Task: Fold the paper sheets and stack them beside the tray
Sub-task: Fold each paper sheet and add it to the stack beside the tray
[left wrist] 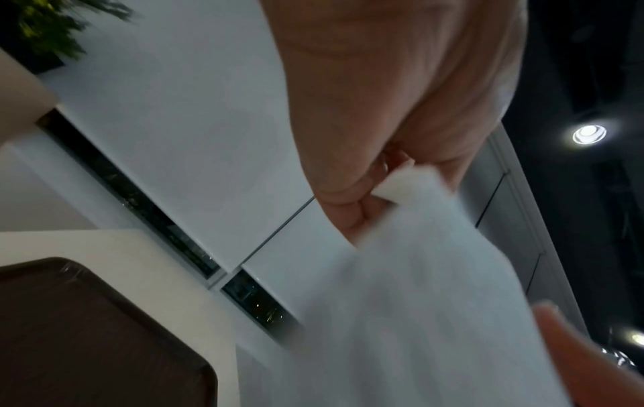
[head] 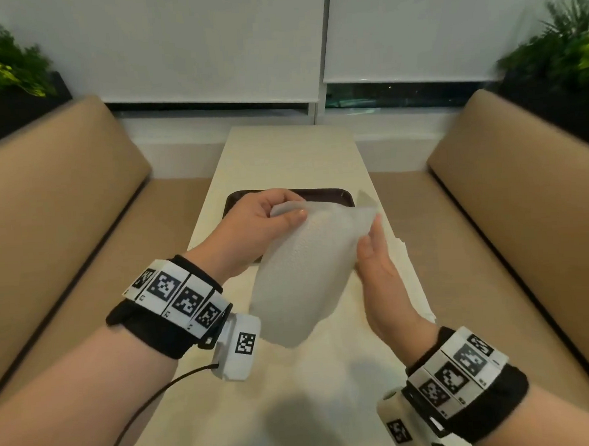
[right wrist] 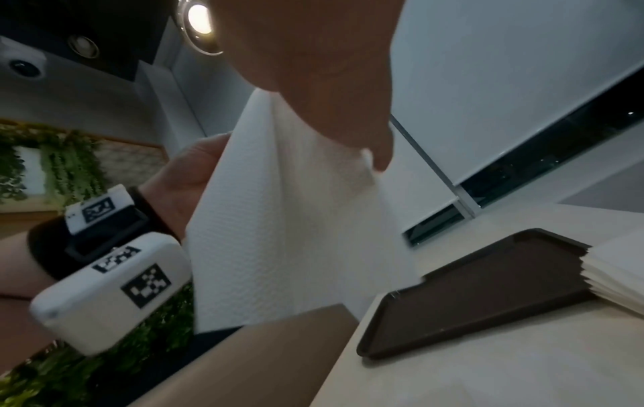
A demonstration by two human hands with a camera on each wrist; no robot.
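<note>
The left hand point(head: 255, 221) pinches the top corner of a white paper sheet point(head: 299, 273) between thumb and fingers, so the sheet hangs down in the air over the table point(head: 295, 393). The right hand point(head: 376, 256) is at the sheet's other top corner; its fingers look mostly straight beside the edge, but I cannot tell if they pinch it. Holding both top corners lets the paper hang flat, which I think makes it easy to bring the edges together for a fold. Under the sheet sits a dark tray point(right wrist: 487, 289). Just beside the tray, on its right, lies a pile of folded sheets point(right wrist: 620, 275), touching its side. This sheet is not folded yet and will likely go on that pile
</note>
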